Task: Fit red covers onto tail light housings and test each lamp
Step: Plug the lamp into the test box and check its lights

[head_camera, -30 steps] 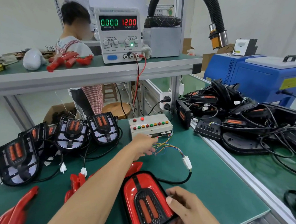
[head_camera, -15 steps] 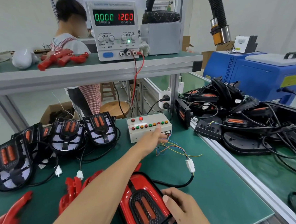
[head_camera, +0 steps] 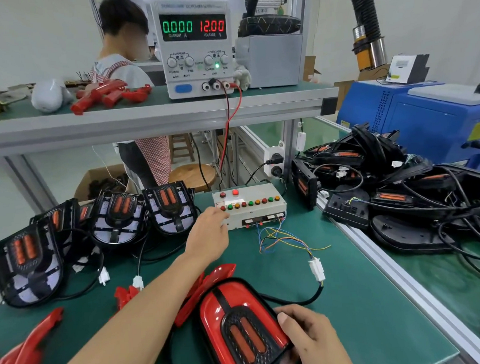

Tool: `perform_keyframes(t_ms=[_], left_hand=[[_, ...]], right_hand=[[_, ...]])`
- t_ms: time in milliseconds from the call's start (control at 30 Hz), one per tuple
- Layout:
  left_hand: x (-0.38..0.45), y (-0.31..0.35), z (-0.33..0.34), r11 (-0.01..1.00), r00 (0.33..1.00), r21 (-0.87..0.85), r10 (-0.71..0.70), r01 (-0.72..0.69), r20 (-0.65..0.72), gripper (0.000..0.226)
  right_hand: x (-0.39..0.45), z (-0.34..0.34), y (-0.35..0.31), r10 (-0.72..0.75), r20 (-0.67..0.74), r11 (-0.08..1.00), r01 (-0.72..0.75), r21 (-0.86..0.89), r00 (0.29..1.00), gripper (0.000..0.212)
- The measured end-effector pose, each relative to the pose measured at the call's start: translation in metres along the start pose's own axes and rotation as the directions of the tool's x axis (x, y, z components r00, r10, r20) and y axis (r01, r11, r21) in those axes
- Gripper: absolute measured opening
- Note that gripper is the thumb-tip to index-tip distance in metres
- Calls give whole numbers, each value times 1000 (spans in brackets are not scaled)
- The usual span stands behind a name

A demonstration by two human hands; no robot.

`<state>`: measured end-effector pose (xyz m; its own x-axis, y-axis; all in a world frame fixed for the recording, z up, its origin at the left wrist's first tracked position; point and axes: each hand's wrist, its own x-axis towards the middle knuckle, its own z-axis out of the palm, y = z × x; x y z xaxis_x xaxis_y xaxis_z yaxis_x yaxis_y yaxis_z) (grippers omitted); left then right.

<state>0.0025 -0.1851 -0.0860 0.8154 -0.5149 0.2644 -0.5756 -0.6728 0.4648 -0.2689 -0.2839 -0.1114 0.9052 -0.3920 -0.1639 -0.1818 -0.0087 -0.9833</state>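
Hand, your left (head_camera: pixel 208 233), has moved from the wires to the test box (head_camera: pixel 250 206) btn row, fingertip state I cannot tell; right hand (head_camera: pixel 308 337) grips covered lamp (head_camera: pixel 241 326) in front of box. Amps read 0.000: not lit yet.

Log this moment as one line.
left hand at button box | right hand holds covered lamp | supply reads zero current

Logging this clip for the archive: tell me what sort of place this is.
Most likely a small factory assembly and test bench for vehicle tail lights. A bench power supply reads 12.00 volts, a button test box sits on the green mat, and uncovered lamp housings stand lined up.
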Motion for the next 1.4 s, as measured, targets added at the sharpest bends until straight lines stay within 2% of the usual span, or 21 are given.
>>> perform_keyframes(t_ms=[100,233,467,933,1400], left_hand=[[5,-5,4,995,993,44,83,-86,81,48],[11,-8,6,995,989,76,61,-72,136,55],[13,-9,1,993,986,91,62,-77,157,59],[16,-8,0,974,969,195,67,-115,237,62],[19,5,-2,958,959,270,16,-96,283,67]], right_hand=[[-1,-3,2,-35,-12,997,36,72,999,22],[-6,-7,7,-83,-36,982,88,167,996,30],[-4,-3,16,-160,-154,971,184,156,975,34],[5,-1,20,-142,-163,966,172,191,976,32],[6,-2,23,-150,-145,971,173,167,978,27]])
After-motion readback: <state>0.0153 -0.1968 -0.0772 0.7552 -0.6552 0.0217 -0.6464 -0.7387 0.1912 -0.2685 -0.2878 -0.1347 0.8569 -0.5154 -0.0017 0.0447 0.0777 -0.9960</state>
